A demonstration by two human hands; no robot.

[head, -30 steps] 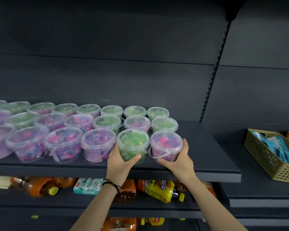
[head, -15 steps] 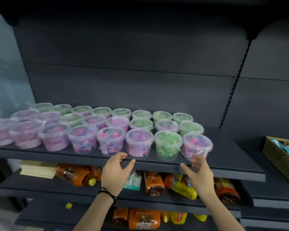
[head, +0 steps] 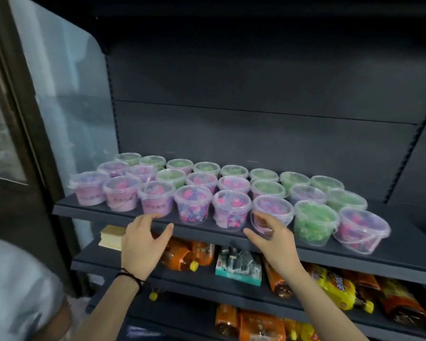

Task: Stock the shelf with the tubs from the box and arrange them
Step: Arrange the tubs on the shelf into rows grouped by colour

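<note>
Several clear lidded tubs stand in three rows on the dark shelf (head: 379,257), some with pink and purple contents, some with green. The front row ends at the right with a green tub (head: 314,223) and a pink tub (head: 363,230). My left hand (head: 143,244) hovers at the shelf's front edge below a pink tub (head: 155,201), fingers spread and holding nothing. My right hand (head: 273,239) is in front of another pink tub (head: 272,214), fingers loosely bent and empty. No box is in view.
Below the shelf lie orange bottles (head: 180,257), a teal packet box (head: 239,265) and yellow snack bags (head: 335,286). A glass door (head: 59,107) stands at the left. Another person's light sleeve (head: 15,291) fills the lower left corner.
Both hands let go of the green and pink tubs at the right end and moved left along the shelf front. The view has swung left, showing the glass door.
</note>
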